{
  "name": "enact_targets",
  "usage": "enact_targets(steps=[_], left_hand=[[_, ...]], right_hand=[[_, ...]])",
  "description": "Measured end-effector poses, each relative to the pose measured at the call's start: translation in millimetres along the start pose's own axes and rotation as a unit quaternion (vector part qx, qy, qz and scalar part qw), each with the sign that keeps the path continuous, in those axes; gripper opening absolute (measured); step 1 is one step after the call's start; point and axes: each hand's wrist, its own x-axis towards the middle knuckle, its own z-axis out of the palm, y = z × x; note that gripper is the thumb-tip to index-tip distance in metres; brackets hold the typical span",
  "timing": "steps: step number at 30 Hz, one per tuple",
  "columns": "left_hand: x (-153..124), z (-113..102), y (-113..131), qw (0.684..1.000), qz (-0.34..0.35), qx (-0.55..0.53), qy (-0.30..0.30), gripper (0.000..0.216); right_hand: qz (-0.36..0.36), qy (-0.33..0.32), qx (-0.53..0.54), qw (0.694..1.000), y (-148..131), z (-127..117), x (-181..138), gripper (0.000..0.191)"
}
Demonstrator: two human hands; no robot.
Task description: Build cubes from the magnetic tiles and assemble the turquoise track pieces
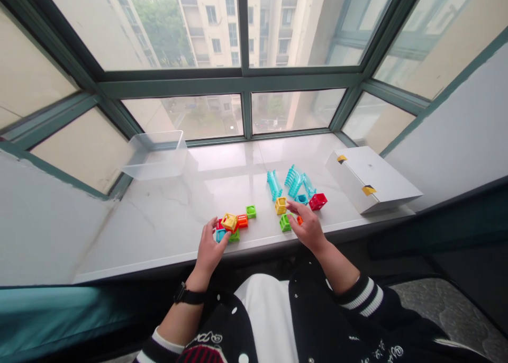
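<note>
Small hollow plastic cubes lie on a white windowsill. My left hand rests at a cluster of them, fingertips on a blue cube beside a yellow cube, an orange-red one and a green one. My right hand lies over a green cube and a small orange piece, fingers curled lightly on them. Just beyond it stand a yellow cube, a red cube and teal ridged track pieces.
A clear plastic tub stands at the sill's back left. A white cardboard box with yellow tape lies at the right end. Window frames close the sill behind; its front edge runs just before my wrists.
</note>
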Motion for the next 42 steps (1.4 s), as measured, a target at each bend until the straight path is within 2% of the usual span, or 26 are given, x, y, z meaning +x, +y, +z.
enact_targets(steps=[5, 13, 25, 29, 33, 36, 42], left_hand=[[7, 10, 3, 1.000, -0.002, 0.025, -0.013, 0.069], [16, 18, 11, 0.999, 0.018, 0.043, -0.010, 0.043], [12, 15, 9, 0.999, 0.004, 0.008, -0.034, 0.042], [13, 13, 10, 1.000, 0.008, 0.019, -0.017, 0.041], [15, 7, 15, 0.999, 0.031, 0.026, 0.036, 0.044], [16, 3, 26, 0.997, 0.017, -0.045, 0.063, 0.054], [19, 3, 61, 0.962, -0.075, -0.263, 0.019, 0.066]], right_hand=[[0.006, -0.039, 0.007, 0.999, -7, 5, -5, 0.038], [-0.004, -0.060, 0.004, 0.998, -10, 9, -7, 0.034], [0.010, -0.079, 0.010, 0.997, -5, 14, -14, 0.032], [0.006, -0.083, 0.011, 0.996, -7, 14, -13, 0.031], [-0.002, -0.084, 0.007, 0.996, -9, 13, -12, 0.030], [-0.005, -0.083, 0.008, 0.996, -9, 13, -12, 0.030], [-0.012, -0.081, 0.012, 0.997, -10, 18, -13, 0.031]])
